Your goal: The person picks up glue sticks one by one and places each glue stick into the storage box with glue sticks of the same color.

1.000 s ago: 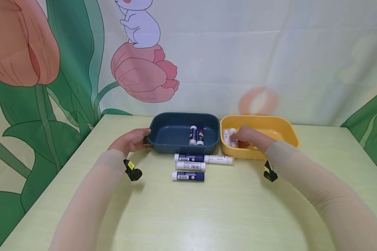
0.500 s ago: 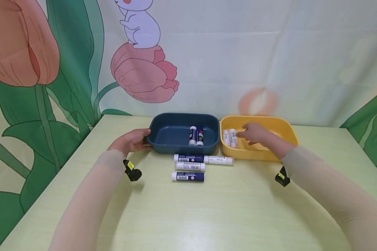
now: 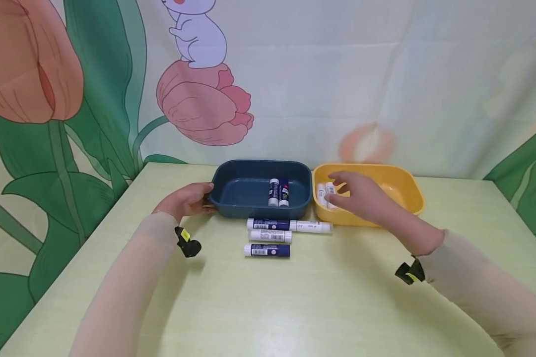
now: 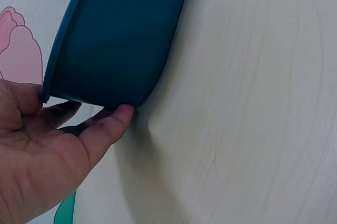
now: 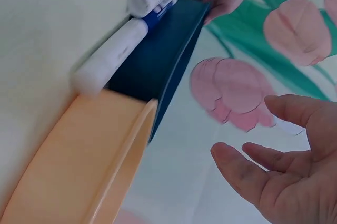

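My left hand [image 3: 187, 198] holds the left end of a dark blue plastic bin [image 3: 259, 212]; in the left wrist view its fingers [image 4: 108, 129] lie against the end wall under the rim. Two blue glue sticks [image 3: 273, 193] lie in that bin. Over the front left of a yellow bin [image 3: 411, 191] hovers my right hand [image 3: 364, 198], fingers spread and holding nothing. Just beyond its fingertips, two white glue sticks [image 3: 321, 194] lie in the yellow bin. The right wrist view also shows this hand [image 5: 295, 155] with a gap between thumb and fingers.
In front of the bins lie a blue glue stick [image 3: 268, 224] end to end with a white one [image 3: 311, 226], then another white [image 3: 270, 236] and another blue [image 3: 267, 250]. The bins stand side by side at the back of the pale table [image 3: 268, 307], against a printed cloth [image 3: 312, 99].
My right hand has let go of a white glue stick in the yellow bin and has drawn up out of it with fingers spread. My left hand and both bins stay put.
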`<state>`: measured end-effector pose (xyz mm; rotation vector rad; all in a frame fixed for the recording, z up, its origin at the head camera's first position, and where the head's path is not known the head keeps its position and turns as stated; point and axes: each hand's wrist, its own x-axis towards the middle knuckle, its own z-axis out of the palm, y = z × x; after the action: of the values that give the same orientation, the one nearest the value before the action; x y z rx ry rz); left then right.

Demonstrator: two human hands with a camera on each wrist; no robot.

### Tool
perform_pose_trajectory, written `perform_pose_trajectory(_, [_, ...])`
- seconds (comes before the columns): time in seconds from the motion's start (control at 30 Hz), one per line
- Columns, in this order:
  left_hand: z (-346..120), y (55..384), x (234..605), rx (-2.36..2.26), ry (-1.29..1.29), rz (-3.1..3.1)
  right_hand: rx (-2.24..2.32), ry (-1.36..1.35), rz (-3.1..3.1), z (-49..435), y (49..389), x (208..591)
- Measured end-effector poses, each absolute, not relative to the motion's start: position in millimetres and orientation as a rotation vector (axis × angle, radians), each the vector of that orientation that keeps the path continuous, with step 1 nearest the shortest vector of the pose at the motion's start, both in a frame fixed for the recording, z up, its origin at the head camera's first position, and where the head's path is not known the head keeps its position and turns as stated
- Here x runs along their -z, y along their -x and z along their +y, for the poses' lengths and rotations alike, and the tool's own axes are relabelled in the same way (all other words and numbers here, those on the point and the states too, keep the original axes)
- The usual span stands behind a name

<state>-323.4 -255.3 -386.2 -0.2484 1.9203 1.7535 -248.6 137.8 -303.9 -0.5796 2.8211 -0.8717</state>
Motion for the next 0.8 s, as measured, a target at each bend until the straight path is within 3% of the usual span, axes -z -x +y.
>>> perform_pose_trajectory(0.37, [-256.2,324.1,387.6,-1.761,0.273,1.929,0.708,0.832,2.848,93.0,209.7,319.3])
perform_pose_trajectory(0.8, [-255.4,324.1,388.5,-1.758,0.265,1.934,0.410,0.918,2.717,37.6,206.8,355.3])
